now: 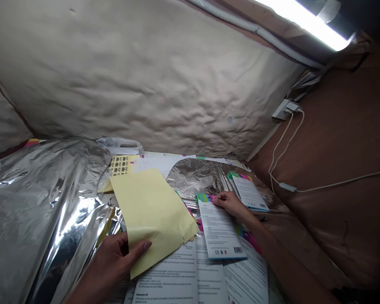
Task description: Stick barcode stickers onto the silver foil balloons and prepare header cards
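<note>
Crinkled beige sheeting (152, 76) covers the back wall, a lit tube light (313, 21) runs along the top right, and a white cable (288, 139) drops from a socket (286, 109) down the brown side wall (342, 160). From the head camera, the only view, the tabletop is almost buried. Crumpled silver foil (34, 202) fills the left side, and a smaller rounded foil piece (196, 177) lies further back, in the middle. Behind the foil sit a clear plastic bag (123, 145) and a yellow sticker sheet (120, 165) printed with dark squares. The left hand (114, 261) is low in the picture and holds a plain pale yellow sheet (152, 211) by its near corner. Its thumb is pressed on top and its fingers are closed underneath, so the sheet tilts up over the papers. The right hand (231, 202) reaches in from the right. Its fingers rest on the top edge of a white printed card (218, 230), by the coloured strip, but I cannot tell whether they grip it or only touch it. A second card (250, 193) like it lies just beyond that hand, and more printed leaflets (177, 274) overlap along the near edge.
</note>
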The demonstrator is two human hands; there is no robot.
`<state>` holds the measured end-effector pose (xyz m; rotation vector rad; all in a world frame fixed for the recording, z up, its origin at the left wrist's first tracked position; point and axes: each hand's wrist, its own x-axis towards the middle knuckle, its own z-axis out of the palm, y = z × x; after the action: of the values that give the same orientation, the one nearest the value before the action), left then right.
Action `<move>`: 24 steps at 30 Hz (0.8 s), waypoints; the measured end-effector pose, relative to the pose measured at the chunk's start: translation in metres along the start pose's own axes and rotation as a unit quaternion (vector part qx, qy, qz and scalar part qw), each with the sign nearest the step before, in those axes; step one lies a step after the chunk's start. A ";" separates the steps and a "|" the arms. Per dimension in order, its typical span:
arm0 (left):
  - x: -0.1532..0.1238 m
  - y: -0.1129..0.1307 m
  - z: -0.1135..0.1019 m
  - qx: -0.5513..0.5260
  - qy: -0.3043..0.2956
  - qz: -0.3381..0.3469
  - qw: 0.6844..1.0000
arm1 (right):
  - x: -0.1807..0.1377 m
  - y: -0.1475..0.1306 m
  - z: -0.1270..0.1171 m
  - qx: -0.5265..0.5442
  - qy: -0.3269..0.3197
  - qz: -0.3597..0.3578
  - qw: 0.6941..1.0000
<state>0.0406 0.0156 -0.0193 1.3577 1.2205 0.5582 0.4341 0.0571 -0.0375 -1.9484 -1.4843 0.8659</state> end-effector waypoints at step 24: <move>-0.014 0.016 0.002 -0.048 0.038 0.010 0.998 | -0.018 -0.010 0.011 -0.175 0.128 -0.125 0.968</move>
<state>0.0434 0.0060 -0.0004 1.2779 1.2270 0.6792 0.4163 0.0421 -0.0336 -1.9633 -1.7614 0.2426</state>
